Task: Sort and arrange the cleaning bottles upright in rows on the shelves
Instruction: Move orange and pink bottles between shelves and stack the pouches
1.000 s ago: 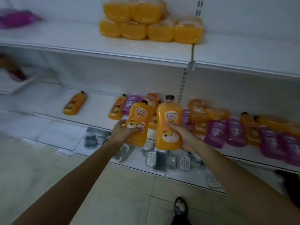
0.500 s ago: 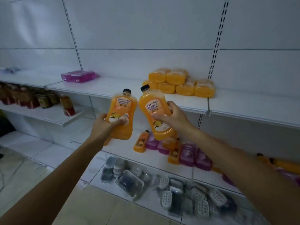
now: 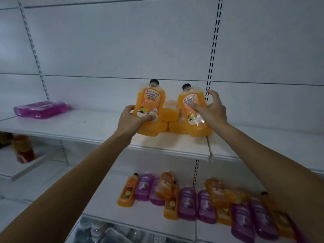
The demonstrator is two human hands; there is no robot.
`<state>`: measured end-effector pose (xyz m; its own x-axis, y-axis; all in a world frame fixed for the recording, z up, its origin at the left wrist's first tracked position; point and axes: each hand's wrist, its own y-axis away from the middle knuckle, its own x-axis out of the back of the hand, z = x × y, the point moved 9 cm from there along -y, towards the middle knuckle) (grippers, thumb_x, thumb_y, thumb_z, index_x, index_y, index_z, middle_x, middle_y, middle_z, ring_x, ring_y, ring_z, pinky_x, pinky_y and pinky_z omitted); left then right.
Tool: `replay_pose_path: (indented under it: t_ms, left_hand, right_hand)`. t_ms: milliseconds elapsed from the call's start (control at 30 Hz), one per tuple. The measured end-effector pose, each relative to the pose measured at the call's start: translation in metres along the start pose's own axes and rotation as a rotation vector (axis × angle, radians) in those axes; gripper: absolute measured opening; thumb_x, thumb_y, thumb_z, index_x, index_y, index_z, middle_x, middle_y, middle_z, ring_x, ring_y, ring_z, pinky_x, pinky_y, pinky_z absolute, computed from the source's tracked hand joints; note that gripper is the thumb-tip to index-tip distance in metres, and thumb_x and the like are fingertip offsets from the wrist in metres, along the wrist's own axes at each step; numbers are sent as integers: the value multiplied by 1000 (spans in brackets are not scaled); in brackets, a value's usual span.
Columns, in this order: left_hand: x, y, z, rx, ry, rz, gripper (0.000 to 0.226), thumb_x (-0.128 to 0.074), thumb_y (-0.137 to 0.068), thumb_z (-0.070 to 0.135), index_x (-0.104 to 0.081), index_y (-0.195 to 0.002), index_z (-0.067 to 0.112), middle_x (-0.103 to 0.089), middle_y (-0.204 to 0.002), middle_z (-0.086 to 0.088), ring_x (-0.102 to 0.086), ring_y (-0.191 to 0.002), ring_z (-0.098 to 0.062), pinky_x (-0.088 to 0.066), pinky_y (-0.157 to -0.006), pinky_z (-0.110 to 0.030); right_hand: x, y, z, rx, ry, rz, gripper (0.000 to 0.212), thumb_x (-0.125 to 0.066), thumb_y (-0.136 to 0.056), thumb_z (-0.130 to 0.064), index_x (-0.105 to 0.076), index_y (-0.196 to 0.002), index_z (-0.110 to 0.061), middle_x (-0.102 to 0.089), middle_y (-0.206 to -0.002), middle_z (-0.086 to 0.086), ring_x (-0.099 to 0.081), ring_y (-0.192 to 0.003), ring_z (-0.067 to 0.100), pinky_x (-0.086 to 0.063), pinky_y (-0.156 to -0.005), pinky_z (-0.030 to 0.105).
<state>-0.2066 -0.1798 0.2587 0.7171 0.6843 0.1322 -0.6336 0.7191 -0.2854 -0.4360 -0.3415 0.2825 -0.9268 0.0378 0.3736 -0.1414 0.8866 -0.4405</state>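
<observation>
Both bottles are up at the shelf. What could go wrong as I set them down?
1. The right bottle is tilted and the right hand holds it with spread fingers; it may slip or land on its side.
2. The orange packs sit right behind both bottles; pushing the left bottle in with the left hand could topple the stack.

The left orange bottle (image 3: 152, 100) leans toward one o'clock and the right orange bottle (image 3: 198, 127) toward eleven, both over the upper shelf (image 3: 87, 130); purple and orange bottles (image 3: 189, 204) lie jumbled at five o'clock.
</observation>
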Motion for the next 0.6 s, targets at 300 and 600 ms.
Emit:
replay_pose_path:
  t_ms: [300,600]
  left_hand:
    - [-64,-91,13,-36,-76,-44,74,-73,-75,42,-40,-135,15,-53,-131,-6,-54,-115,-27,-47,-91,-39]
    - [-106,-130,-8,177,61,-117,73,-69,-78,48,-39,-134,13,-52,-130,-8,-53,-114,-31,-45,-97,-49]
  right_hand:
    - [-44,-81,53,-354,-62,-132,56,-62,-88,-34,-42,-135,-12,-56,-127,12,-57,-110,32,-48,-89,38]
    - [-66,-103,66,-378,361,-203,43,-40,-95,-30,-44,-130,-5,-44,-135,19,-40,-124,34,-33,-105,38]
